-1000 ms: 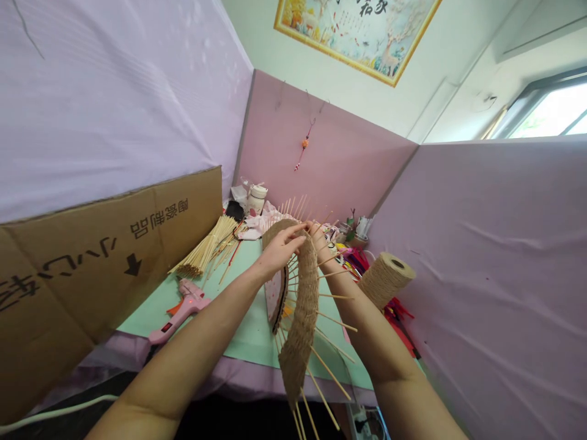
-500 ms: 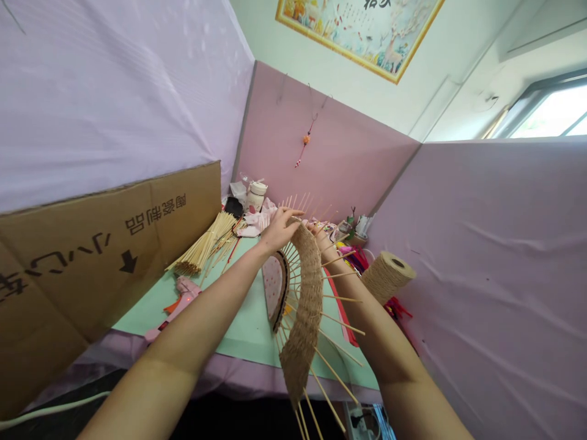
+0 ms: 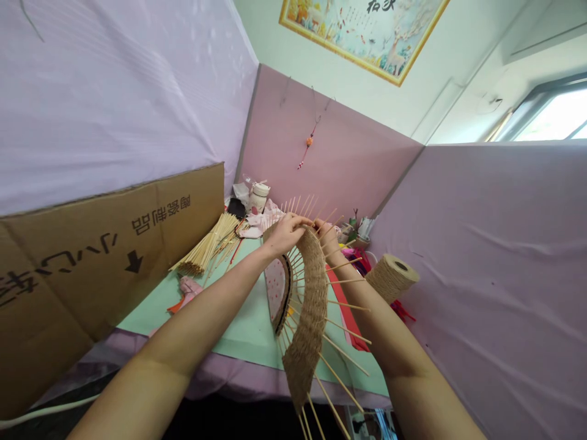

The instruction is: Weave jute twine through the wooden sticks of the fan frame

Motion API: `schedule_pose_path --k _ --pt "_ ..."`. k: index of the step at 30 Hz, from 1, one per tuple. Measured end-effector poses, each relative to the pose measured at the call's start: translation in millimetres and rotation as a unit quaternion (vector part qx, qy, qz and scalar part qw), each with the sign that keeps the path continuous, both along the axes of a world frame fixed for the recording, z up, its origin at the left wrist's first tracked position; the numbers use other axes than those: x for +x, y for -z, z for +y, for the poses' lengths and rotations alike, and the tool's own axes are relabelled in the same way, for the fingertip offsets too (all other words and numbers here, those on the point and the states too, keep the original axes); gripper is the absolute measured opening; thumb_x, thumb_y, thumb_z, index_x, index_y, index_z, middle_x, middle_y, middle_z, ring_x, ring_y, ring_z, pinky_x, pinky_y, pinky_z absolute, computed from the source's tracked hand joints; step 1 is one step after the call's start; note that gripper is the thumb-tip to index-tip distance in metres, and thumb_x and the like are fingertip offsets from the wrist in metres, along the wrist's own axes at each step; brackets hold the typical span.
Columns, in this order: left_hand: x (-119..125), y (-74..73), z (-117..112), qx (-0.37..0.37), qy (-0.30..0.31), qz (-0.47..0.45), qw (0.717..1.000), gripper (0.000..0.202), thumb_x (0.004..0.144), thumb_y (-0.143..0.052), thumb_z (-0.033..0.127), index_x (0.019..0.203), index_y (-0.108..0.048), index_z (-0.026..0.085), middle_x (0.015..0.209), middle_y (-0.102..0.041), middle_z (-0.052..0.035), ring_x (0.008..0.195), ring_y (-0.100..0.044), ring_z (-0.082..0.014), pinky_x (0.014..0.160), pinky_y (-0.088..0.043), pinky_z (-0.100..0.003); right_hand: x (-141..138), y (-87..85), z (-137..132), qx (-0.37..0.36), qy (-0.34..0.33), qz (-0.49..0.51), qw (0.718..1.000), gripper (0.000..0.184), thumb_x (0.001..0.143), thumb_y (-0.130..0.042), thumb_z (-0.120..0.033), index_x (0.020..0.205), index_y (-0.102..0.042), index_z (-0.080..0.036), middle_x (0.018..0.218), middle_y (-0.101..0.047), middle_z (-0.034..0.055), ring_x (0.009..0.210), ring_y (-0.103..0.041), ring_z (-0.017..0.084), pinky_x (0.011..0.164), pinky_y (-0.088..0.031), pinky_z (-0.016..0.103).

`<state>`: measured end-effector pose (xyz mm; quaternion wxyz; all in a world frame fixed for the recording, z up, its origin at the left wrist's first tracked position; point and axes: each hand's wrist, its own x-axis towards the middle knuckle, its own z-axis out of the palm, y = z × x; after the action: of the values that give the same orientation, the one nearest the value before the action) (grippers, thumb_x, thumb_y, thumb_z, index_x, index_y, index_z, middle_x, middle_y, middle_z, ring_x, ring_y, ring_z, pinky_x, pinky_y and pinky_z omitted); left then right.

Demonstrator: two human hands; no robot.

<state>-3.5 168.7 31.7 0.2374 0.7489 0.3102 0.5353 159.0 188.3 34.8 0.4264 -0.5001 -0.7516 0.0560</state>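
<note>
A half-round woven fan [image 3: 312, 299] stands tilted in front of me, with a wide band of brown twine worked around thin wooden sticks that poke out past its outer edge. Its inner part is a pink dotted panel [image 3: 275, 290] edged with a dark braid. My left hand [image 3: 290, 232] is closed over the top of the twine band, thumb on the near side. Close beside it, my right hand [image 3: 324, 234] pinches at the band's outer edge among the sticks. Whatever lies between the right fingertips is too small to make out.
A bundle of sticks [image 3: 206, 247] and a pink glue gun [image 3: 189, 287] lie left on the green mat [image 3: 243, 324], beside a cardboard panel [image 3: 114, 244]. A twine spool [image 3: 393, 275] and red strips [image 3: 346, 305] are right. A white jar [image 3: 259, 197] stands behind.
My right hand's fingers have come into clearer view beside the left fingertips at the band's edge. The fan has turned slightly, and the whole view has shifted a little.
</note>
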Motion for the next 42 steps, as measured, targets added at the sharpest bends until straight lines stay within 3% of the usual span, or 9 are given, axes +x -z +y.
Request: schedule_pose_path --k 5,12,20,26,30,34,38,42 --pt "-2.4 5.2 5.6 0.003 0.018 0.007 1.000 0.032 0.083 -0.048 0.012 0.103 -0.071 0.021 0.103 -0.059 -0.0053 0.103 -0.055 -0.0188 0.097 -0.043 -0.035 1.9 -7.0 -1.3 0.028 0.076 -0.030 0.996 0.025 0.083 -0.050 -0.036 0.071 -0.061 -0.017 0.064 -0.058 0.0008 0.064 -0.048 0.014 0.058 -0.033 0.025" --pt "-2.5 4.9 14.9 0.022 0.033 0.030 0.999 0.031 0.086 -0.045 0.015 0.104 -0.070 0.021 0.107 -0.066 -0.0050 0.107 -0.056 -0.0193 0.101 -0.041 -0.037 -3.2 -7.9 -3.0 0.022 0.115 -0.060 0.991 0.025 0.085 -0.048 -0.035 0.072 -0.061 -0.018 0.065 -0.060 0.0011 0.061 -0.047 0.014 0.056 -0.031 0.024" --pt "-1.5 -2.9 20.8 0.074 0.020 0.099 0.992 0.027 0.087 -0.046 0.016 0.098 -0.070 0.021 0.099 -0.067 -0.0052 0.100 -0.057 -0.0198 0.096 -0.043 -0.036 -8.4 -11.6 -3.7 0.011 0.112 -0.050 0.992 0.021 0.083 -0.051 -0.034 0.073 -0.062 -0.019 0.065 -0.062 0.0016 0.060 -0.048 0.014 0.056 -0.034 0.024" --pt "-0.5 -0.3 24.7 0.091 0.001 0.135 0.987 0.020 0.088 -0.049 0.017 0.096 -0.066 0.020 0.098 -0.064 -0.0061 0.101 -0.055 -0.0213 0.096 -0.042 -0.037 -0.6 -15.4 0.4 0.025 0.088 -0.063 0.994 0.023 0.084 -0.051 -0.034 0.070 -0.059 -0.018 0.061 -0.057 -0.0007 0.056 -0.046 0.013 0.056 -0.033 0.024" --pt "-2.5 1.6 25.2 0.087 0.005 0.129 0.988 0.020 0.087 -0.047 0.015 0.096 -0.064 0.019 0.097 -0.063 -0.0064 0.100 -0.055 -0.0214 0.094 -0.043 -0.037 21.8 -38.7 1.8 0.064 0.014 -0.116 0.991 0.016 0.083 -0.053 -0.028 0.074 -0.061 -0.017 0.069 -0.060 0.0020 0.065 -0.052 0.015 0.065 -0.039 0.026" --pt "-5.3 0.4 24.0 0.083 0.008 0.127 0.988 0.021 0.086 -0.047 0.014 0.096 -0.064 0.020 0.098 -0.064 -0.0059 0.101 -0.055 -0.0211 0.094 -0.043 -0.037 38.8 -75.2 -3.7 0.113 -0.057 -0.239 0.963 0.017 0.088 -0.048 -0.021 0.086 -0.065 -0.017 0.086 -0.060 0.0062 0.078 -0.056 0.017 0.074 -0.042 0.028" --pt "-5.1 -1.1 22.7 0.085 0.010 0.133 0.987 0.021 0.085 -0.046 0.014 0.095 -0.064 0.019 0.100 -0.065 -0.0063 0.100 -0.055 -0.0210 0.093 -0.043 -0.037 31.2 -106.3 -10.1 0.162 -0.031 -0.277 0.946 0.017 0.090 -0.049 -0.021 0.089 -0.066 -0.018 0.089 -0.060 0.0075 0.081 -0.056 0.018 0.075 -0.043 0.029" --pt "-2.9 -1.7 21.2 0.082 0.011 0.139 0.987 0.022 0.086 -0.046 0.014 0.097 -0.065 0.019 0.100 -0.066 -0.0054 0.097 -0.056 -0.0202 0.091 -0.043 -0.035 10.9 -120.4 -5.2 0.206 -0.002 -0.224 0.953 0.015 0.090 -0.053 -0.024 0.085 -0.067 -0.019 0.089 -0.062 0.0079 0.084 -0.057 0.020 0.078 -0.043 0.030"
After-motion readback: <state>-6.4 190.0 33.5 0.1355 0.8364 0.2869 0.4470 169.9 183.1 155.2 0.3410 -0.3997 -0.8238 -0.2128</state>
